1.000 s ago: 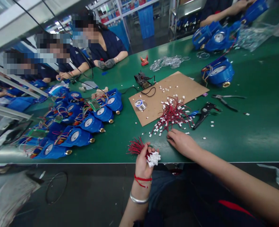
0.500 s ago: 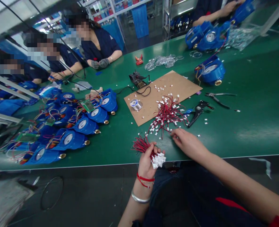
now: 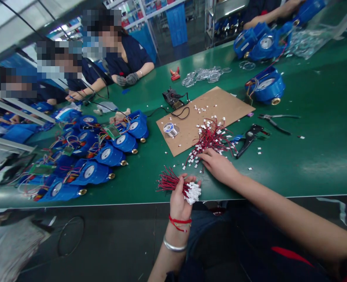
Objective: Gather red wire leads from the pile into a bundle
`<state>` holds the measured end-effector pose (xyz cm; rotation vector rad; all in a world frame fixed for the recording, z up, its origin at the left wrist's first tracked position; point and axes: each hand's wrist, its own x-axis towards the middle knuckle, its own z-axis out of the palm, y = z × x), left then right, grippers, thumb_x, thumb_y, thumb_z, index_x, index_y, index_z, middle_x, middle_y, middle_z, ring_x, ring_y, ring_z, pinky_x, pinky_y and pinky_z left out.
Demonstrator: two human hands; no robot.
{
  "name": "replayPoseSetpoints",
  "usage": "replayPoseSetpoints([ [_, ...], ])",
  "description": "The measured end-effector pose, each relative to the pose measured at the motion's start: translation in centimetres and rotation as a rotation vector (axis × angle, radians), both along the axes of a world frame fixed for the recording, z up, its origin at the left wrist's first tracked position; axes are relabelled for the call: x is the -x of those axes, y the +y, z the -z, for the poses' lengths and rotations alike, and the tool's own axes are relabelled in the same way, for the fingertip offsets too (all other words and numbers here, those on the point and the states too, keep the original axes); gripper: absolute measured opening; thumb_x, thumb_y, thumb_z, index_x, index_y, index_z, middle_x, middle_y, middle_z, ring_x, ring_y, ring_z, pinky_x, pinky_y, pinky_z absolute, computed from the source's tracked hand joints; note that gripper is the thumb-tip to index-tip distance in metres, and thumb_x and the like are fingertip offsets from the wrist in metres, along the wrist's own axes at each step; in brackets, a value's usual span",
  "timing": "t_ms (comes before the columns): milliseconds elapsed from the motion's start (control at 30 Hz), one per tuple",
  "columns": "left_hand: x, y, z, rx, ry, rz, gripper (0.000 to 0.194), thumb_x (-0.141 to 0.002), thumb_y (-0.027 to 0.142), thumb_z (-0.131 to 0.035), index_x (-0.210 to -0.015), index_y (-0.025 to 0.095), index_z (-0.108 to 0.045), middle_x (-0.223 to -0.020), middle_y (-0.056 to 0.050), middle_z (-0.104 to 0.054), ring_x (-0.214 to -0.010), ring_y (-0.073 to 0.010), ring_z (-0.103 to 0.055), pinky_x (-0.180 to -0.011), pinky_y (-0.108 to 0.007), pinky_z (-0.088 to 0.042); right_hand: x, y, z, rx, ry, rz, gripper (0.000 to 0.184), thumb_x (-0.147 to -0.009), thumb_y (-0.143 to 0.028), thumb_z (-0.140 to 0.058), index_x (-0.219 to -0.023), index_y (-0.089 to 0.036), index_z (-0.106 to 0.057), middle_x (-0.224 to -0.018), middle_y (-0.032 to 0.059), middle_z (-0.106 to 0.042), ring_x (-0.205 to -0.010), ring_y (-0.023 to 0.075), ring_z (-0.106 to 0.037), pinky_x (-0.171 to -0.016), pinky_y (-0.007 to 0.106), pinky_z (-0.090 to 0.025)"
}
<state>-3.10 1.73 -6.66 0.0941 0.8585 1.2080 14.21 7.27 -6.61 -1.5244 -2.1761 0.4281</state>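
Note:
My left hand point(image 3: 179, 197) is closed round a bundle of red wires point(image 3: 169, 181) whose white plug ends point(image 3: 192, 192) stick out to the right, at the near edge of the green table point(image 3: 308, 152). My right hand point(image 3: 218, 164) rests palm down at the near side of a loose pile of red wires with white plugs point(image 3: 211, 138), its fingertips touching the strands. Whether those fingers pinch a wire is hidden. The pile lies partly on a brown cardboard sheet point(image 3: 217, 103).
A solder spool point(image 3: 170, 129), black crimping pliers point(image 3: 249, 137), thin pliers point(image 3: 275, 119) and a soldering stand point(image 3: 173, 98) lie around the cardboard. Blue meter housings point(image 3: 102, 156) crowd the left; one more blue meter housing point(image 3: 266, 87) sits far right. Other people work across the table.
My right hand slid left and forward into the near side of the loose pile. My left hand kept its bundle and barely shifted.

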Motion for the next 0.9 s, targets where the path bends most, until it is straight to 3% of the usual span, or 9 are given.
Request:
replayPoseSetpoints([
  [167,0.2,-0.3,0.1,0.015,-0.044,0.019,0.010,-0.088,0.020,-0.054,-0.087,0.015,-0.063,-0.060,0.003,-0.055,-0.066,-0.0113,-0.059,-0.085,-0.037,-0.051,-0.2,1.4,-0.3,-0.018,-0.096,-0.007,0.022,-0.091,-0.020,-0.043,-0.093,-0.014,-0.064,-0.104,0.0118,-0.054,-0.088,0.0189,-0.056,-0.079,0.032,-0.047],
  [333,-0.5,-0.3,-0.1,-0.002,-0.087,0.132,0.011,-0.085,0.020,-0.059,-0.092,0.013,-0.063,-0.062,0.003,-0.055,-0.065,-0.0106,-0.058,-0.082,-0.033,-0.051,-0.3,-0.9,-2.6,-0.130,0.175,-0.032,0.019,-0.092,-0.019,-0.044,-0.097,-0.016,-0.062,-0.104,0.0081,-0.056,-0.097,0.0167,-0.055,-0.086,0.030,-0.046],
  [433,-1.4,-0.2,-0.4,0.019,-0.116,0.188,0.015,-0.084,0.023,-0.061,-0.093,0.011,-0.064,-0.072,-0.001,-0.062,-0.071,-0.0121,-0.061,-0.084,-0.031,-0.050,0.5,-2.9,-3.0,-0.118,0.236,-0.209,0.021,-0.092,-0.015,-0.042,-0.101,-0.016,-0.061,-0.106,0.0079,-0.059,-0.100,0.0160,-0.055,-0.087,0.030,-0.047],
  [533,-1.8,0.0,-0.6,0.080,-0.089,0.124,0.016,-0.086,0.024,-0.058,-0.089,0.010,-0.064,-0.084,-0.005,-0.066,-0.078,-0.0138,-0.063,-0.085,-0.028,-0.048,1.4,-4.4,-3.0,-0.102,0.216,-0.356,0.025,-0.092,-0.016,-0.043,-0.111,-0.018,-0.058,-0.114,0.0065,-0.061,-0.113,0.0175,-0.051,-0.097,0.036,-0.042],
  [633,-0.9,0.2,-0.7,0.127,-0.050,0.062,0.015,-0.088,0.019,-0.053,-0.085,0.010,-0.064,-0.085,-0.006,-0.067,-0.078,-0.0139,-0.064,-0.082,-0.027,-0.049,1.6,-4.1,-3.0,-0.095,0.220,-0.365,0.028,-0.092,-0.018,-0.045,-0.117,-0.022,-0.055,-0.120,0.0042,-0.060,-0.122,0.0178,-0.045,-0.106,0.042,-0.034],
  [733,0.5,0.4,-0.7,0.142,-0.051,-0.025,0.013,-0.088,0.018,-0.053,-0.080,0.014,-0.063,-0.082,-0.004,-0.067,-0.077,-0.0140,-0.064,-0.083,-0.031,-0.050,1.3,-2.1,-2.1,-0.072,0.216,-0.284,0.027,-0.091,-0.015,-0.042,-0.113,-0.020,-0.056,-0.118,0.0053,-0.059,-0.115,0.0159,-0.050,-0.102,0.037,-0.038],
  [833,1.3,0.2,-0.9,0.089,-0.037,-0.101,0.010,-0.086,0.021,-0.057,-0.079,0.016,-0.061,-0.069,0.000,-0.062,-0.071,-0.0126,-0.063,-0.084,-0.034,-0.050,0.8,0.2,0.0,-0.070,0.007,-0.135,0.020,-0.089,-0.017,-0.045,-0.102,-0.014,-0.061,-0.106,0.0116,-0.060,-0.101,0.0217,-0.054,-0.090,0.038,-0.044],
  [900,1.5,-0.1,-1.1,0.020,-0.047,-0.115,0.010,-0.084,0.025,-0.061,-0.078,0.016,-0.060,-0.059,0.004,-0.053,-0.064,-0.0114,-0.060,-0.081,-0.032,-0.050,0.7,1.2,1.6,-0.074,-0.134,-0.123,0.018,-0.088,-0.022,-0.046,-0.092,-0.012,-0.061,-0.094,0.0129,-0.059,-0.091,0.0239,-0.055,-0.083,0.039,-0.045],
])
